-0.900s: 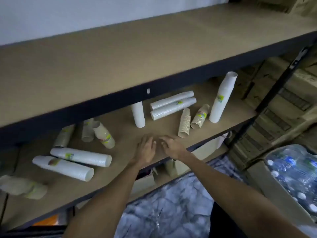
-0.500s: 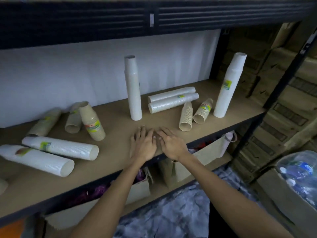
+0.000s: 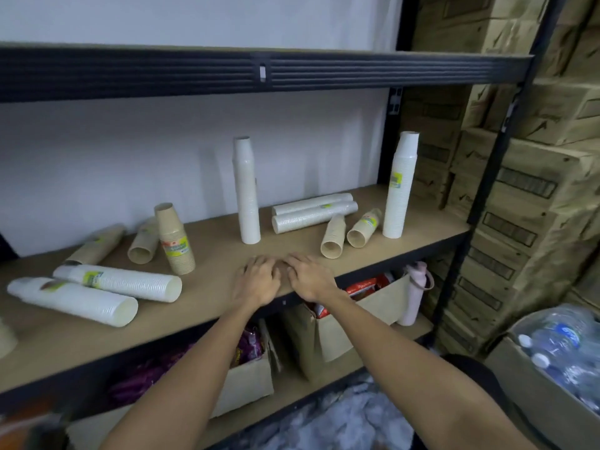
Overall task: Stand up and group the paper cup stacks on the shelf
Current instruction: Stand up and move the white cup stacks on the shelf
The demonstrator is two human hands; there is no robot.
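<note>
The shelf (image 3: 207,323) carries twelve paper cup stacks.

White, six:
- Two are upright: the centre stack (image 3: 246,193) and the right-end stack (image 3: 400,190).
- A lying pair (image 3: 313,211) sits side by side between them.
- A second lying pair (image 3: 107,289) is at the near left.

Brown, six:
- One upright brown stack (image 3: 175,243) stands left of centre.
- Two lie just behind it (image 3: 143,241), (image 3: 95,245).
- Two lie beside the right-end stack (image 3: 332,238), (image 3: 363,229).
- One is cut off at the left edge (image 3: 5,336).

The labels are green and yellow, and their writing is unreadable.

The left hand (image 3: 256,282) and right hand (image 3: 312,278) rest palm down, close together at the shelf's near edge. Each grip is apart, with fingers flat and holding nothing.
</note>
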